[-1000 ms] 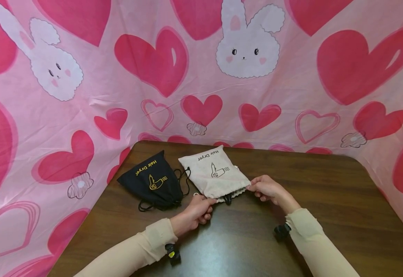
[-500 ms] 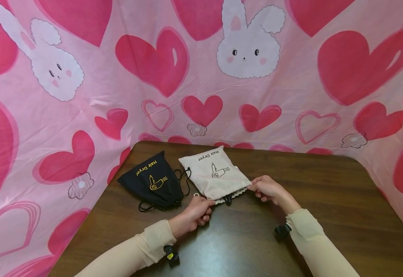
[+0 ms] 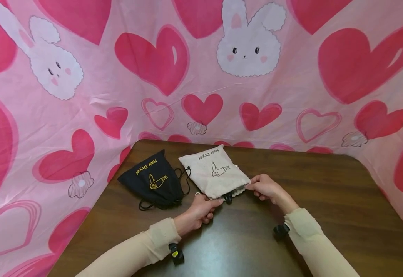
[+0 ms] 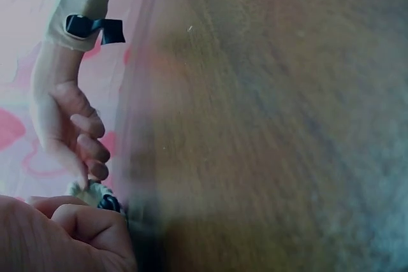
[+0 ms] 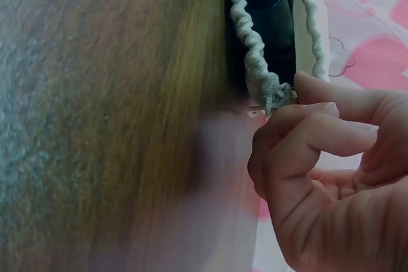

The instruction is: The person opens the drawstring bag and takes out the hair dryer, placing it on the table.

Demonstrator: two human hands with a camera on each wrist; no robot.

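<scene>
Cream drawstring bag [image 3: 215,171]: printed "Hair Dryer" with a line drawing; lies flat on the brown table [image 3: 326,200], toward its far edge, gathered mouth facing the person. A black object shows inside the ruffled opening; the right wrist view shows it as a dark ribbed part between the two frilled lips.

Left hand [image 3: 201,209]: fingers curled, pinching the left end of the bag's mouth, knuckles resting near the tabletop.

Right hand [image 3: 265,187]: thumb and forefinger pinching the right end of the frilled rim; remaining fingers folded beneath.

Black drawstring bag [image 3: 151,181]: same "Hair Dryer" print in gold; lies just beside the cream bag, nearer the table's left edge, its black cords [image 3: 184,181] trailing between the two bags.

Backdrop [image 3: 83,96]: pink cloth with red hearts and white rabbits, hung behind and along both sides of the table.

Sleeves: beige, both forearms, each with a small black clip at the wrist.
</scene>
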